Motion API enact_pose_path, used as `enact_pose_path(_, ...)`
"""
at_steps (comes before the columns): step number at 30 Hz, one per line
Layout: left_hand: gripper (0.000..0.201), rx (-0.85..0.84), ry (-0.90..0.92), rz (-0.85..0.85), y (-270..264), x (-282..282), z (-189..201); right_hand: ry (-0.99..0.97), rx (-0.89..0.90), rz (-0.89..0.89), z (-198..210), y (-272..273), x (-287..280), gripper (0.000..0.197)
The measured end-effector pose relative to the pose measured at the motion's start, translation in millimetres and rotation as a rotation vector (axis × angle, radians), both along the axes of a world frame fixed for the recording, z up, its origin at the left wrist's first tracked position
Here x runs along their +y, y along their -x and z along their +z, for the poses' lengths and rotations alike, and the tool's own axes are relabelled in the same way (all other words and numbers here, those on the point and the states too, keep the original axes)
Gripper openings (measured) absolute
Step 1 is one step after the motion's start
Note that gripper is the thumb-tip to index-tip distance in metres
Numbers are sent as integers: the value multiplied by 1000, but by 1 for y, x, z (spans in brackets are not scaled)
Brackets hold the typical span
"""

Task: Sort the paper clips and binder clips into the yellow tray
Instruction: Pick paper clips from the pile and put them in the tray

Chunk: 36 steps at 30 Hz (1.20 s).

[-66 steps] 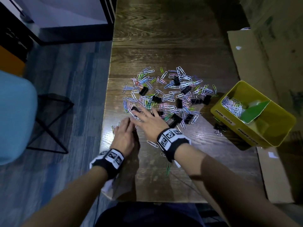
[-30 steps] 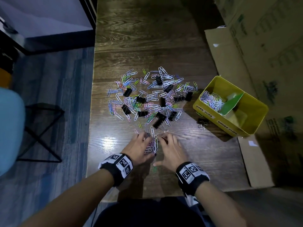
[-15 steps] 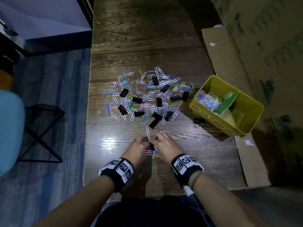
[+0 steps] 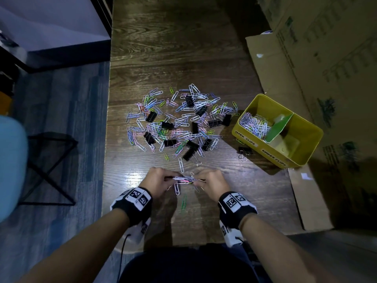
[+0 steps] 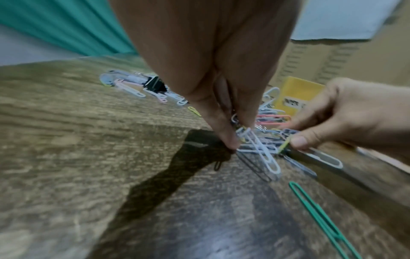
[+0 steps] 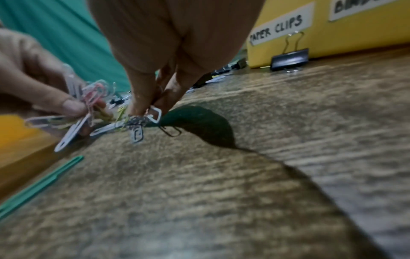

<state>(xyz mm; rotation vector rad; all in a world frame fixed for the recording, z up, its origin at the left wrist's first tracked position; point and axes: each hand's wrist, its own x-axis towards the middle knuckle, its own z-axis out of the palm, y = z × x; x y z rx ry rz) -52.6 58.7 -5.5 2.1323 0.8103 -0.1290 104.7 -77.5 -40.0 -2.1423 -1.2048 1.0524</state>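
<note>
A bunch of coloured paper clips (image 4: 184, 179) sits just above the wooden table near its front edge, pinched from both sides. My left hand (image 4: 161, 181) pinches its left end (image 5: 241, 138); my right hand (image 4: 211, 183) pinches its right end (image 6: 142, 119). Farther back lies the big scatter of paper clips and black binder clips (image 4: 179, 125). The yellow tray (image 4: 306, 137) stands at the right, with paper clips (image 4: 254, 124) in its near-left compartment and a green divider (image 4: 279, 127). Its front wall carries "PAPER CLIPS" (image 6: 277, 29) and binder clips labels.
A lone black binder clip (image 4: 243, 152) stands against the tray's front wall. A green paper clip (image 4: 184, 203) lies loose between my wrists. Cardboard boxes (image 4: 318, 64) rise along the table's right side. The table's left edge (image 4: 106, 160) drops to blue carpet.
Both hands raked a small bunch of paper clips out of the pile toward the front edge, then closed on it from either side. The main pile stayed put.
</note>
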Motion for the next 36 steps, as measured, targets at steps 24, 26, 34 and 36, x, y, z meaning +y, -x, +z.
enact_pose_path(24, 4, -381, 750, 234, -170, 21, 110, -671, 364, -798, 122, -117, -33, 25)
enact_pose_path(26, 1, -366, 693, 233, -208, 14, 106, -697, 299, -847, 126, -135, -32, 26)
enact_pose_path(34, 20, 9, 1, -213, -288, -14, 76, -546, 12, -822, 114, -207, -9, 30)
enact_pose_path(36, 28, -7, -44, -217, -287, -13, 72, -469, -72, -768, 111, -216, -3, 28)
